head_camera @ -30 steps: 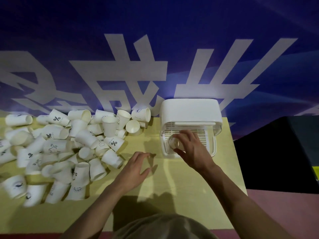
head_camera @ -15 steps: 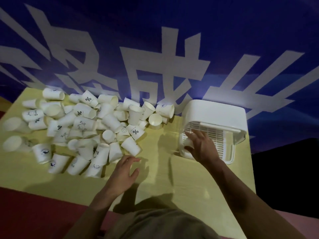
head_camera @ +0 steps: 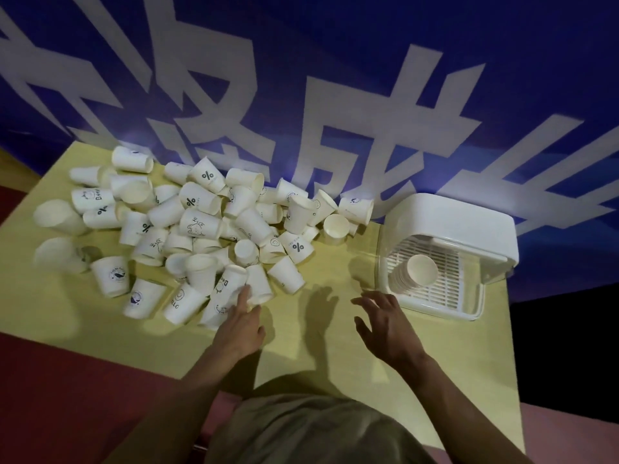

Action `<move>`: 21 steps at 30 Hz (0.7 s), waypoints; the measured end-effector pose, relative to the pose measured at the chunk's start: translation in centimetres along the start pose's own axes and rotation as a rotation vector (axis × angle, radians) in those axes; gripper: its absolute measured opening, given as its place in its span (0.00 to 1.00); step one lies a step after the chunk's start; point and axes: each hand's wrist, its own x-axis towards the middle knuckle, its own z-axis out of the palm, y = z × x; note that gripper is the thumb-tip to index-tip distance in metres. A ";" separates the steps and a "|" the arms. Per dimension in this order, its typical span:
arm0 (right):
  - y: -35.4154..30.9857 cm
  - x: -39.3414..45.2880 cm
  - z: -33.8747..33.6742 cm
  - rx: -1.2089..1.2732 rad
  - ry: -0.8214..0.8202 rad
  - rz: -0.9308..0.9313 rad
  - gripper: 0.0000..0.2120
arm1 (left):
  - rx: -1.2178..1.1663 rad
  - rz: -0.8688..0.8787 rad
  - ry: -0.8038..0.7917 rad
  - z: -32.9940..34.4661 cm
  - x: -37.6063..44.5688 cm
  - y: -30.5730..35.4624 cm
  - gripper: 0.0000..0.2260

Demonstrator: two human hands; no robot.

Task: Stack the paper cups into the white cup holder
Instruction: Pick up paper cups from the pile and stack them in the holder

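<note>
Paper cups point(head_camera: 187, 226) lie in a loose heap just beyond my left fingertips, most of them tipped on their sides, a few upright, some printed with a percent sign, a small bear or the word HELLO. My left hand point(head_camera: 239, 324) reaches into the near edge of that heap, fingers straight, the tips touching a fallen cup point(head_camera: 259, 288) whose mouth faces me; whether any finger has curled round its rim I cannot tell, since the fingertips blur into the white paper. Just to the left of those fingertips lies another cup marked "Bear" point(head_camera: 226, 284), and beside that one the HELLO cup point(head_camera: 182, 303).

My right hand point(head_camera: 388, 326) hovers above the yellow table point(head_camera: 318, 356), fingers spread and relaxed, holding nothing. Just beyond and to the right of its fingertips sits the white cup holder point(head_camera: 449, 229), a boxy unit with a slatted tray and a clear front wall. A nested stack of cups point(head_camera: 415, 272) leans inside it on the tray, the topmost mouth facing up toward me, apart from my right fingers.

Behind the cups and the holder hangs a blue banner with large white characters point(head_camera: 335, 112). To the left of my left arm, past the table edge, the floor point(head_camera: 83, 396) shows dark red.
</note>
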 end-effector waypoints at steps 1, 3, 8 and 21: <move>-0.6 0.1 0.3 0.006 -0.011 0.006 0.17 | 0.022 0.013 -0.022 0.2 0.3 0.0 0.26; -1.7 0.4 0.7 0.007 -0.038 0.019 0.18 | 0.041 0.029 -0.027 0.4 0.8 0.1 0.32; -4.3 2.5 1.5 -0.022 -0.047 0.053 0.21 | -0.049 0.096 0.087 -0.4 0.8 -0.2 0.37; -13.6 12.4 7.9 -0.029 -0.223 -0.093 0.31 | -0.163 0.239 0.504 -4.6 -5.5 -7.0 0.20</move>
